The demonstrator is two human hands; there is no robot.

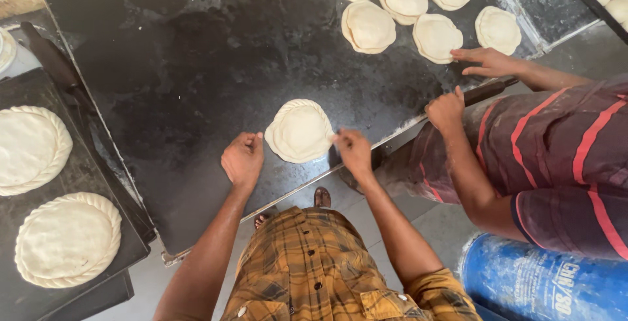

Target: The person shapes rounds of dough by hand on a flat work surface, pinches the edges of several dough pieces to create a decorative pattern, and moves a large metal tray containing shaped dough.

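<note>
A round pastry [301,131] of pale dough with a braided edge lies near the front edge of a large black worktop [190,85]. My right hand [352,151] pinches the pastry's right rim with its fingertips. My left hand [242,159] rests loosely curled on the worktop just left of the pastry and holds nothing.
Another person in a striped shirt [569,157] works at the right, one hand [487,62] near several folded dough rounds [402,13]. Two finished braided pastries [69,239] lie on a black tray [19,298] at left. A blue cylinder [543,285] stands at lower right.
</note>
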